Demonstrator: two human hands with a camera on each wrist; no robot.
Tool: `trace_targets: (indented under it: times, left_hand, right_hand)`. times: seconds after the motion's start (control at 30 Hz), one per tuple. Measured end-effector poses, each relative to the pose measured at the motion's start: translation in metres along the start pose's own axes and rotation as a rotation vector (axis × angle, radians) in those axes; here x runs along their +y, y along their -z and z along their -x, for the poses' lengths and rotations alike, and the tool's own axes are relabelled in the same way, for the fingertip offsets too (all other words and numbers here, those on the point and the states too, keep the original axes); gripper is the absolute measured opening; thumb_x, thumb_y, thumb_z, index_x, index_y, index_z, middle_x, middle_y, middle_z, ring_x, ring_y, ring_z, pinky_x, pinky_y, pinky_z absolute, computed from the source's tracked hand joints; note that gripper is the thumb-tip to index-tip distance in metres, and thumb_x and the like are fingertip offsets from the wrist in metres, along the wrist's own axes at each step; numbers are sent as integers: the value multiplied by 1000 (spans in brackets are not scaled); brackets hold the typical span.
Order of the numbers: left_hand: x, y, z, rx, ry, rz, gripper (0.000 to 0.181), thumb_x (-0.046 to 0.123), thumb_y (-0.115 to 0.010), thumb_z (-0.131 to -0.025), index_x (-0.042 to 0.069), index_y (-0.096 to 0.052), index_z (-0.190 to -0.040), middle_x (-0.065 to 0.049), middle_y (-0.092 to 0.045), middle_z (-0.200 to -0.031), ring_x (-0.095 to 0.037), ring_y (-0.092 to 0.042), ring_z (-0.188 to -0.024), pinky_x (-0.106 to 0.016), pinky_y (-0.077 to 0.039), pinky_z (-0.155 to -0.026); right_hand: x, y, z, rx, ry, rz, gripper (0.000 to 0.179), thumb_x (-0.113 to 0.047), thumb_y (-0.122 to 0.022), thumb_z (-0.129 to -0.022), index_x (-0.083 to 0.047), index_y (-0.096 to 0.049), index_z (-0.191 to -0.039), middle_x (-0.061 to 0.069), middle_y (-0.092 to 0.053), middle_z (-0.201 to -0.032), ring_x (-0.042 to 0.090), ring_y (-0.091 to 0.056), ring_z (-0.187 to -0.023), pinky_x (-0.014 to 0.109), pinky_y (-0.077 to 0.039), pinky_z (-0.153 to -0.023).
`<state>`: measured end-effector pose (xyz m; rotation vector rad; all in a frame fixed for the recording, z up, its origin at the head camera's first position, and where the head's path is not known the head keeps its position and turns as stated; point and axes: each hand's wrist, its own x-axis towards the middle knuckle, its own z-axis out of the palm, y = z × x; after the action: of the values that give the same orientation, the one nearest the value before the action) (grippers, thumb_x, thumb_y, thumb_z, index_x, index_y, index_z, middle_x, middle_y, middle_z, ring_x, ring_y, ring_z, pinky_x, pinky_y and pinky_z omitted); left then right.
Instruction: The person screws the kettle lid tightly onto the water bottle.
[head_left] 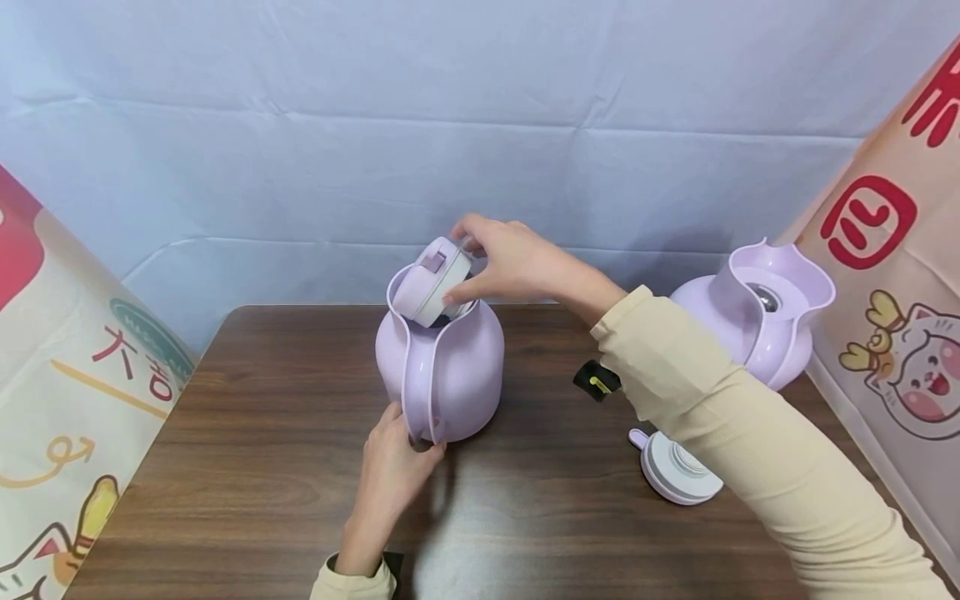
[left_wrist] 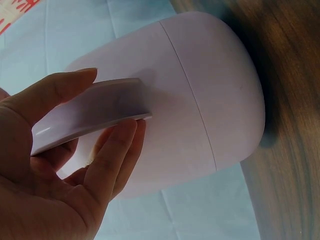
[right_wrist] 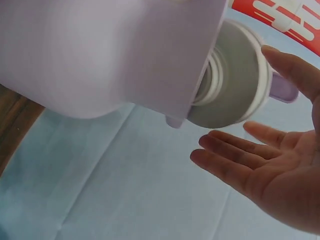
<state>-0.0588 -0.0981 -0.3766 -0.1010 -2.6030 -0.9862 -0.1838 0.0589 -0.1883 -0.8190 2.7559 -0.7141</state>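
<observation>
A light purple vacuum jug (head_left: 468, 375) stands on the wooden table, its handle toward the person. My left hand (head_left: 397, 462) grips that handle (left_wrist: 100, 107) low down, thumb on one side and fingers on the other. In the jug's mouth sits a purple-and-white lid (head_left: 435, 283), tilted, with its pale underside turned toward my right hand. That right hand (head_left: 513, 258) pinches the lid's rim between thumb and index finger. The right wrist view shows the other fingers (right_wrist: 230, 157) stretched out below the lid (right_wrist: 240, 75), clear of it.
On the right, behind the right sleeve (head_left: 720, 425), stands a second purple jug (head_left: 705, 308) with its top uncovered. A second lid (head_left: 675, 475) lies on the table (head_left: 525, 517) in front of it. Printed cloths (head_left: 885, 333) hang at both sides, a pale blue cloth (head_left: 375, 150) behind.
</observation>
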Motion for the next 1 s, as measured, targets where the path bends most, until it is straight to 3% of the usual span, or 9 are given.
trace_targets:
  times: [0.27, 0.4, 0.57, 0.73, 1.0]
  left_hand:
    - [0, 0, 0, 4, -2, -2, 22, 5, -75, -62, 6, -61, -79, -5, -53, -79, -26, -54, -66, -41, -43, -60]
    - [0, -1, 0, 5, 0, -7, 21, 5, -75, -62, 5, -61, -78, -6, -53, -79, -27, -55, -67, -42, -44, -60]
    - [0, -1, 0, 2, 4, -7, 22, 5, -75, -62, 4, -62, -79, -7, -55, -81, -30, -57, -70, -44, -44, -62]
    - [0, -1, -1, 5, 4, -5, 23, 5, -75, -62, 4, -62, -80, -7, -55, -81, -30, -57, -70, -44, -45, -62]
    - [1, 0, 0, 4, 2, -3, 23, 5, -75, -62, 4, -62, -80, -7, -55, -81, -30, -57, -70, -44, -44, -62]
  right_hand:
    - [-10, 8, -3, -1, 119, 34, 60, -22, -75, -74, -12, -48, -127, 9, -57, -116, 21, -52, -103, 35, -40, -86]
    - [-14, 8, -4, 1, 169, 64, 49, -19, -74, -74, -11, -55, -119, 5, -59, -110, 21, -51, -99, 34, -39, -84]
    - [-16, 6, -6, 28, 180, 70, 30, -18, -73, -77, -9, -62, -103, 5, -60, -97, 21, -50, -87, 31, -39, -76]
    - [-14, 7, -4, 53, 187, 70, 20, -18, -70, -79, -9, -66, -96, 5, -61, -88, 20, -50, -81, 30, -39, -72]
    - [-12, 10, 0, 44, 182, 89, 18, -16, -71, -77, -8, -67, -93, 5, -64, -95, 21, -54, -93, 33, -41, -81]
